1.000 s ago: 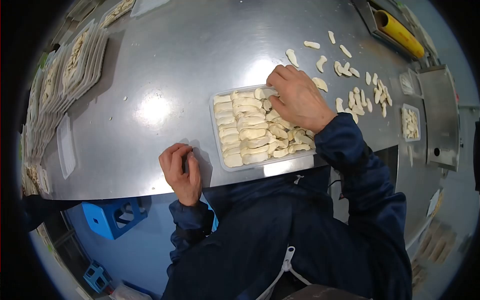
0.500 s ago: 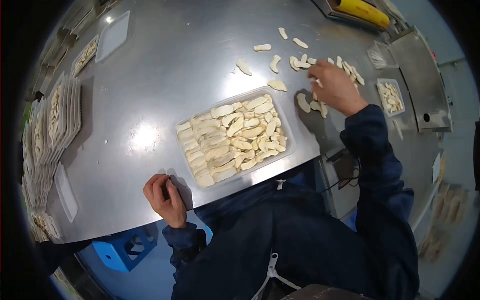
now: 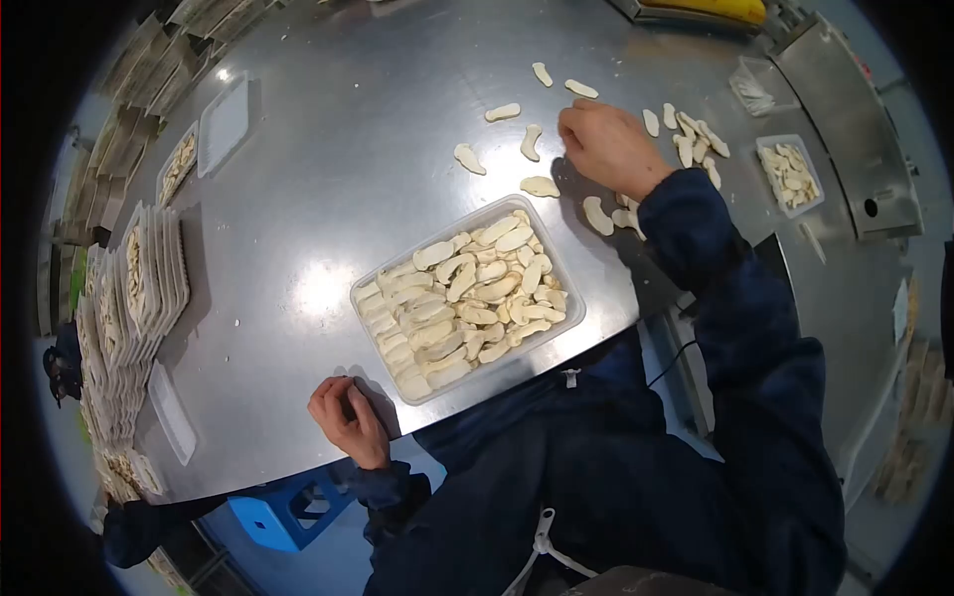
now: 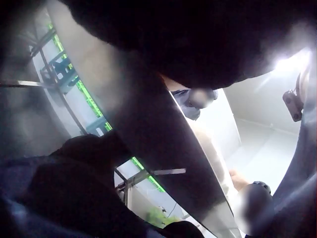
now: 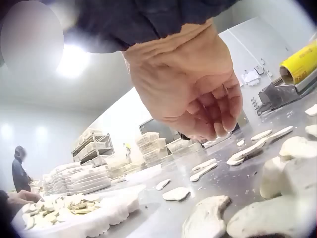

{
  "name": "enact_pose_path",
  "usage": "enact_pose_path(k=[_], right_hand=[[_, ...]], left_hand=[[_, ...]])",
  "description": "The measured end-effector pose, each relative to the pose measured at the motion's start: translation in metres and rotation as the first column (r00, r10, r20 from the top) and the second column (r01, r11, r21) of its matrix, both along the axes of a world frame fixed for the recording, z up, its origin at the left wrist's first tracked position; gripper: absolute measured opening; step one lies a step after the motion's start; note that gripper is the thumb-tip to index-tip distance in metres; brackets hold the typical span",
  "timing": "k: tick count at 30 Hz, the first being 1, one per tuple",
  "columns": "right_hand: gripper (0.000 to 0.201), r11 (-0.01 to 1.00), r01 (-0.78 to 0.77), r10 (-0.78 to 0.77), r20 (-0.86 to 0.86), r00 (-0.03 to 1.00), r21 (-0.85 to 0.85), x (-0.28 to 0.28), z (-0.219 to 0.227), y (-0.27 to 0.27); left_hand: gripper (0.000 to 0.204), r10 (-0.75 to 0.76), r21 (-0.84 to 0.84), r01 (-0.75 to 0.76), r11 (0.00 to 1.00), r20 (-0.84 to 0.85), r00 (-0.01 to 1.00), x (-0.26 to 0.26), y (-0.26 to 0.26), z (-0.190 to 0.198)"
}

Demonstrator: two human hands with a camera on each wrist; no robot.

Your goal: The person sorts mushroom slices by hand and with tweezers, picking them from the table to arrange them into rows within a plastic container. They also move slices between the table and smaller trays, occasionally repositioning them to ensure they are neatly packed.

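Pale, elongated slices [image 3: 497,288] fill a clear tray [image 3: 497,361], in neat overlapping rows at its left and more loosely at its right. My right hand [image 3: 614,149] is above loose slices beyond the tray's far right corner, fingers bent downward. In the right wrist view the right hand [image 5: 190,87] has curled fingers over the steel table, its palm bare; whether the fingertips pinch a slice is unclear. My left hand [image 3: 348,422] rests loosely curled at the table's front edge, left of the tray, holding nothing visible. The left wrist view shows mainly dark sleeve and room.
Single slices [image 3: 469,159] lie beyond the tray, with a heap [image 3: 701,144] farther right. A small filled tray [image 3: 815,194] and an open container [image 3: 760,87] stand at right. Stacked trays [image 3: 149,273] and an empty tray [image 3: 224,127] are at left; a yellow roll [image 3: 720,10] sits at the back.
My right hand left the filled tray, reached the loose slices, then shifted left over a cluster that it now covers. My left hand stays at the edge. The head view has turned.
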State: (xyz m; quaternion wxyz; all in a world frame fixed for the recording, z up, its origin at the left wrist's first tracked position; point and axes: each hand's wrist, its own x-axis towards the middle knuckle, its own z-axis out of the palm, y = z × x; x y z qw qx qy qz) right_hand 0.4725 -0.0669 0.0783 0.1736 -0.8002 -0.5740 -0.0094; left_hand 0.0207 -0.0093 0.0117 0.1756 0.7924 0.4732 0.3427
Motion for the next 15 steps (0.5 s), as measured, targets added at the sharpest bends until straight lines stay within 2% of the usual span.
enact_pose_path(k=[1,2,6,9,13,15], right_hand=[[0.021,1.000,-0.020,0.020,-0.015,1.000,-0.018,-0.004,0.002,0.007],[0.028,0.994,0.014,-0.016,-0.013,1.000,-0.104,-0.008,0.003,0.015],[0.032,0.965,0.135,-0.123,0.068,0.990,-0.225,-0.015,-0.012,0.044],[0.030,0.988,0.106,-0.088,0.149,0.985,-0.115,-0.009,-0.028,0.051],[0.022,0.992,0.049,-0.011,0.303,0.953,-0.116,-0.010,-0.030,0.046],[0.020,0.998,-0.025,0.043,0.338,0.940,-0.058,-0.008,-0.032,0.040]], left_hand=[[0.010,0.005,-0.008,-0.005,1.000,0.006,1.000,0.000,0.000,-0.001],[0.010,0.014,-0.018,-0.013,1.000,0.013,1.000,0.000,-0.001,-0.001],[0.011,0.005,-0.018,-0.003,1.000,0.081,0.997,-0.002,0.000,-0.005],[0.011,0.020,-0.038,-0.017,0.999,0.085,0.996,-0.003,-0.002,-0.003],[0.012,0.023,-0.044,-0.019,0.999,0.077,0.997,-0.001,-0.001,-0.002],[0.012,0.022,-0.042,-0.019,0.999,0.072,0.997,-0.001,-0.001,-0.001]])
